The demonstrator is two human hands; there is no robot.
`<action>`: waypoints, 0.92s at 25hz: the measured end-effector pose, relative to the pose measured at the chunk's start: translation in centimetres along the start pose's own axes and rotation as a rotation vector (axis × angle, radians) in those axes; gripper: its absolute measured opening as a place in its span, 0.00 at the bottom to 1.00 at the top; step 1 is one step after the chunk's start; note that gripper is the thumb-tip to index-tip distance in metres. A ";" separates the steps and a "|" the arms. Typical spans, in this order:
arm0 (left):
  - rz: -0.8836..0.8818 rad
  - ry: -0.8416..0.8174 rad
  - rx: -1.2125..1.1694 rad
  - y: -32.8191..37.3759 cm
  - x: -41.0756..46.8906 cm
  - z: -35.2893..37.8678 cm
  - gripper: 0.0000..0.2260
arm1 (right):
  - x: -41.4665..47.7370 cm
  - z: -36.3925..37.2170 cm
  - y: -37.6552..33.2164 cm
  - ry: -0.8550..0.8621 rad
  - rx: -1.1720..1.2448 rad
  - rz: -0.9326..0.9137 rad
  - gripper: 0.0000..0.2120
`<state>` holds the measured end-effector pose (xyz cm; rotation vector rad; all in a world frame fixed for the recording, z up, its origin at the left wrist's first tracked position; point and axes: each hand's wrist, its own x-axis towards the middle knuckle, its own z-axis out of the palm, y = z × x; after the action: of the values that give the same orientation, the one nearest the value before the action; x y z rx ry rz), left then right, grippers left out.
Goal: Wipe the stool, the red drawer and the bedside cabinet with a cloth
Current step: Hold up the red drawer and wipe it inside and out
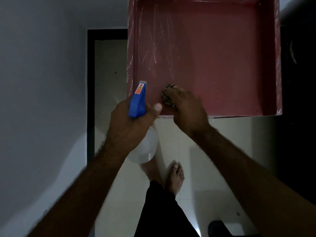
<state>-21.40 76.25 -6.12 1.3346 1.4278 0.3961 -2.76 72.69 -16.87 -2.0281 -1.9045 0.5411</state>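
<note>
Closest, at six o'clock, a black trouser leg (160,211) and a bare foot (175,177) stand on the pale tiled floor (213,151). A dark rounded object (216,225) at five o'clock is too dim to make out. Both forearms reach up from the bottom corners.

The left grip (130,124), just left of centre, is wrapped round the neck of a spray bottle (137,101). The bottle's blue head points to twelve o'clock, the thumb lies across its right side, and the clear body hangs below the palm, over the floor.

Just beside it, at three o'clock, the right grip (186,106) reaches over the near wall of the red drawer (222,65). Its fingers are curled over a bunched, patterned cloth (168,95) and press it onto the drawer's floor. The cloth sits in the drawer's near-left corner, close to the left wall, and shows past the fingertips at eleven o'clock of that grip.

The drawer fills the view from twelve to two o'clock, with its open top upward. Pale streaks mark the left half of its floor, and scuffs run along the rims.

At nine o'clock is a plain grey wall (42,74), with a black frame (90,100) between it and the drawer. At three o'clock, right beside the drawer, stands a dark unit (299,100), too shadowed to identify.
</note>
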 end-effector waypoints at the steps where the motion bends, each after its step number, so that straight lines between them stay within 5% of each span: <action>1: 0.008 -0.003 -0.006 0.2 0.0 -0.1 0.11 | 0.3 -0.3 0.6 0.027 -0.002 0.062 0.31; 4: 0.010 -0.010 -0.017 0.6 0.3 -0.2 0.13 | 0.9 -0.5 0.3 0.016 -0.033 0.141 0.32; 8: 0.003 -0.027 -0.026 1.2 0.8 0.0 0.12 | 0.9 -1.2 -0.4 -0.080 -0.045 -0.060 0.31; 14: 0.038 -0.028 -0.022 1.9 1.9 -0.4 0.17 | 3.1 -2.1 2.2 0.068 -0.088 0.231 0.29; 20: 0.025 -0.025 -0.038 2.9 3.0 -0.2 0.16 | 2.7 -1.4 0.5 -0.058 -0.033 -0.108 0.21; 23: 0.021 -0.033 -0.050 3.2 3.4 -0.4 0.19 | 4.5 -2.5 2.5 0.001 -0.079 0.109 0.26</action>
<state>-19.41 80.30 -4.93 1.3112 1.3689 0.4197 0.87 77.07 -16.10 -2.1923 -1.8499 0.4978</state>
